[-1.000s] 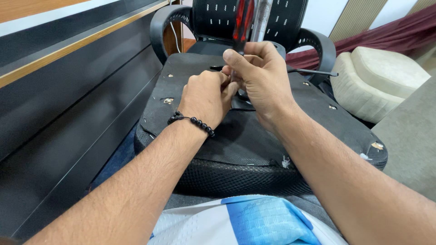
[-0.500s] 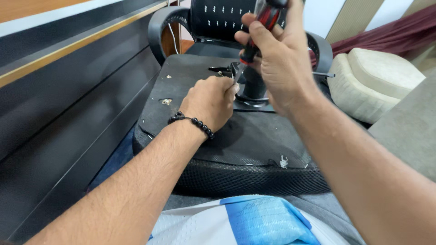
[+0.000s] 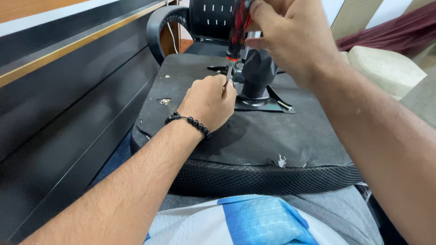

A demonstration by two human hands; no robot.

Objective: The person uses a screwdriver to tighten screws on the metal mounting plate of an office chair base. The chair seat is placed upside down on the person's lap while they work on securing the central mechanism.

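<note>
My right hand (image 3: pixel 290 38) is clamped around the red-and-black handle of a screwdriver (image 3: pixel 237 34), held upright near the far edge of the upturned chair seat (image 3: pixel 272 136). The shaft of the screwdriver points down to where my left hand (image 3: pixel 210 102) rests on the seat's black underside. The fingers of my left hand are curled together at the tip of the tool; whether they pinch a small part there I cannot tell. A beaded black bracelet (image 3: pixel 190 121) circles my left wrist. Just beside my left hand, toward the far edge, the chair's black metal mechanism (image 3: pixel 256 77) rises from its mounting plate (image 3: pixel 268 105). The seat's mesh-padded rim faces me along the near edge. A second black chair (image 3: pixel 200 22) stands beyond the seat's far edge. A cream cushion (image 3: pixel 386 68) lies past the right edge.
</note>
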